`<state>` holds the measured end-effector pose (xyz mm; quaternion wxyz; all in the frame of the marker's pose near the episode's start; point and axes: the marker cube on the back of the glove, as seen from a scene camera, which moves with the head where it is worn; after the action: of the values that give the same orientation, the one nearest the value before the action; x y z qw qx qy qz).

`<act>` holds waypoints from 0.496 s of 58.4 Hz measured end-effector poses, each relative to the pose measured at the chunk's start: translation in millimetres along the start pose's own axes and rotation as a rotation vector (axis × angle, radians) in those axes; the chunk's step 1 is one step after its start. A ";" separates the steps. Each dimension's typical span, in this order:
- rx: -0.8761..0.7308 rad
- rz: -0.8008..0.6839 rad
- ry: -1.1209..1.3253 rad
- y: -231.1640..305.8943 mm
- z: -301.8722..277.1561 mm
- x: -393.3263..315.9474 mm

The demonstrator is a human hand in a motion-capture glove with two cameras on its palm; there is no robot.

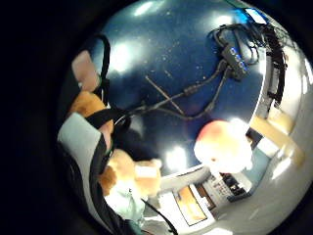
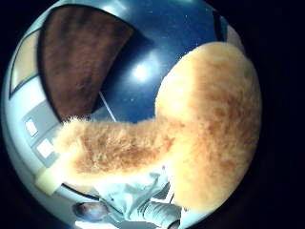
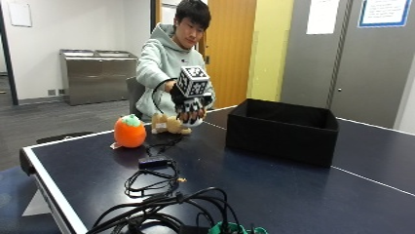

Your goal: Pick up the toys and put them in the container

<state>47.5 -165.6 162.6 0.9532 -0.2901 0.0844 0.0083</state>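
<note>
While the right hand (image 3: 192,108) is raised above the table (image 3: 272,185), a tan plush (image 3: 170,124) is seen hanging from it, the fingers curled round the toy's upper part so that its body and legs trail down toward the tabletop at the far left. In the thumb-side palm view the plush (image 2: 200,129) fills most of the picture, which suggests it is close against the palm. The toy's long axis appears tilted, head up under the glove and feet low toward the left, though its facing cannot be told. An orange plush (image 3: 129,131) is left standing on the table, left of the hand. For the step in hand, the toy is best lifted clear of the box (image 3: 283,130) wall, carried right and released only over the opening. The cables (image 3: 156,180) nearer the camera should be avoided.
</note>
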 end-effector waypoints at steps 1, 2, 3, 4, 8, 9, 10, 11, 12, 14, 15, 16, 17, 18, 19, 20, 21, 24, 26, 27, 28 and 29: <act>0.015 -0.010 -0.001 7.4 -5.7 -2.9; 0.028 -0.018 -0.001 14.9 -11.2 -6.2; 0.037 -0.024 -0.002 21.4 -16.9 -9.0; 0.042 -0.028 -0.002 27.3 -22.5 -11.5; 0.071 -0.059 0.011 52.9 -42.2 -26.2; 0.081 -0.067 0.017 60.0 -47.7 -31.2; 0.092 -0.074 0.024 67.0 -53.6 -36.4; 0.103 -0.082 0.033 73.3 -60.2 -41.4; 0.114 -0.091 0.043 79.1 -67.5 -46.5; 0.132 -0.112 0.060 90.4 -82.7 -57.9; 0.139 -0.121 0.066 95.9 -89.6 -64.5; 0.146 -0.127 0.071 101.2 -95.6 -71.1; 0.151 -0.132 0.077 105.8 -100.6 -77.3; 0.156 -0.136 0.083 109.6 -105.1 -82.9; 0.160 -0.141 0.088 112.6 -109.4 -88.0; 0.164 -0.147 0.094 114.9 -113.8 -93.0; 0.168 -0.154 0.100 117.0 -118.5 -98.3; 0.183 -0.180 0.118 122.3 -133.2 -116.9; 0.198 -0.197 0.126 123.7 -143.0 -130.6; 0.207 -0.205 0.128 123.6 -147.5 -137.3; 0.215 -0.213 0.129 123.4 -151.6 -144.0; 0.223 -0.221 0.129 123.0 -155.3 -150.7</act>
<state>-133.3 -144.4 -7.2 0.9672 -0.1901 0.1132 -0.1243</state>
